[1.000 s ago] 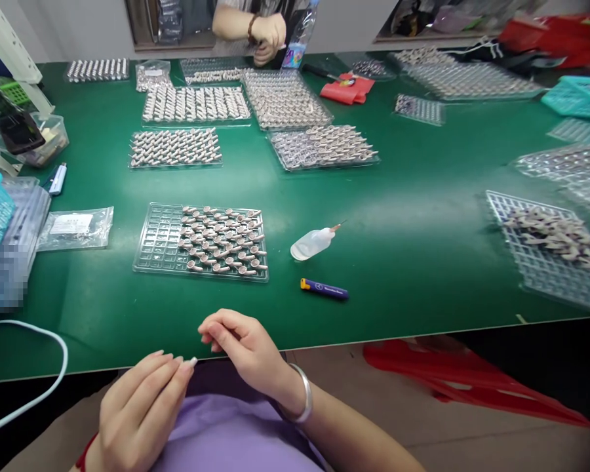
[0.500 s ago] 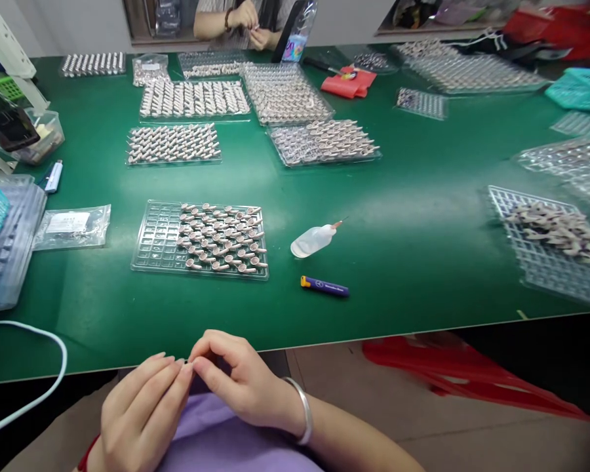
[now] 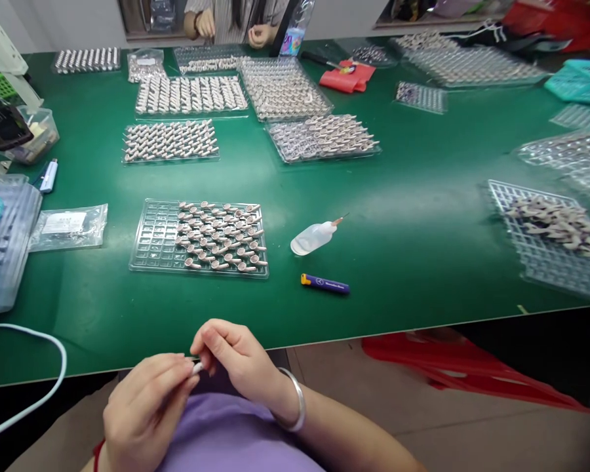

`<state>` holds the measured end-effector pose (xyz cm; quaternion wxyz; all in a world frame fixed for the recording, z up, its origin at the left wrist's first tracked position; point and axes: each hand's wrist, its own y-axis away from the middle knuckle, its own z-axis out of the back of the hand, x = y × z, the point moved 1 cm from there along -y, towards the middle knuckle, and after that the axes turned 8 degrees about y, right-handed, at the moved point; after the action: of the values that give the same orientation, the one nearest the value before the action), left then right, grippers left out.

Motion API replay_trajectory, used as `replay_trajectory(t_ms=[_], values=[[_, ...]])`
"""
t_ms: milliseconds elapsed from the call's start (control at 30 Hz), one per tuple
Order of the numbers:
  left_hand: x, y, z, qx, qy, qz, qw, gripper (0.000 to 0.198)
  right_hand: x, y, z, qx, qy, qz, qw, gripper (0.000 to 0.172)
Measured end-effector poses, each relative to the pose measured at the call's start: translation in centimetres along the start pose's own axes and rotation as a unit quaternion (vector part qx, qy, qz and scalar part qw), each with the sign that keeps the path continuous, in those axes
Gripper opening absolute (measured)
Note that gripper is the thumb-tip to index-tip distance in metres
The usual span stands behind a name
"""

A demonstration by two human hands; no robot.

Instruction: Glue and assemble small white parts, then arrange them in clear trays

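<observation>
My left hand (image 3: 145, 406) pinches a small white part (image 3: 197, 368), shaped like an earbud stem, between thumb and fingers just off the table's front edge. Close beside its free end is my right hand (image 3: 246, 370), a silver bangle on the wrist. Its thumb and fingers are curled together; what they hold, if anything, is hidden. Beyond the hands lies a clear plastic tray (image 3: 152, 229). Rows of earbud-like parts (image 3: 221, 236) with round heads and short stems fill its middle and right side. Right of it lie a white squeeze bottle (image 3: 314, 239) with a needle tip and a purple lighter (image 3: 325, 284).
More filled trays (image 3: 172, 141) stand on the green table (image 3: 413, 216), with another tray of piled parts (image 3: 555, 226) at right. A bagged packet (image 3: 69, 226), stacked trays (image 3: 12, 255) and a white cable (image 3: 59, 354) lie left. Opposite, another person's hands (image 3: 260, 35) show.
My hands have come slightly apart, my right fingers curling back, so the white part shows in my left fingertips. Opposite, the other person's hands have separated. The view has shifted slightly.
</observation>
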<state>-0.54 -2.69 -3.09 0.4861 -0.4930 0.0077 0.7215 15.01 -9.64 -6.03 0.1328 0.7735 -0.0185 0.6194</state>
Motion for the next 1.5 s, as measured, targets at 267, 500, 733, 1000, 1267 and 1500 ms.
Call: replay_trajectory(t_ms=[267, 500, 733, 1000, 1267, 1500], values=[[0.7, 0.4, -0.7, -0.036, 0.364, 0.432, 0.824, 0.013, 0.9, 0.8, 0.5, 0.035, -0.08, 0.055, 0.995, 0.015], [0.0, -0.6, -1.3, -0.017, 0.459, 0.503, 0.732, 0.021, -0.4, 0.2, -0.2, 0.076, -0.224, -0.077, 0.969, 0.037], [-0.5, -1.0, -1.4, -0.002, 0.495, 0.507, 0.706, 0.022, -0.7, 0.2, -0.5, 0.13, -0.334, -0.165, 0.919, 0.04], [2.1, -4.6, -0.9, 0.022, 0.429, 0.464, 0.775, 0.028, 0.6, -1.4, 0.8, 0.01, -0.284, -0.087, 0.955, 0.04], [8.4, -13.0, 2.2, 0.04, 0.104, 0.272, 0.956, 0.035, 0.3, -0.9, 8.1, -0.283, 0.009, 0.112, 0.953, 0.03], [10.5, -15.4, 1.1, 0.097, 0.045, 0.125, 0.986, 0.029, -1.2, -0.1, 9.5, -0.327, 0.083, 0.134, 0.932, 0.025]])
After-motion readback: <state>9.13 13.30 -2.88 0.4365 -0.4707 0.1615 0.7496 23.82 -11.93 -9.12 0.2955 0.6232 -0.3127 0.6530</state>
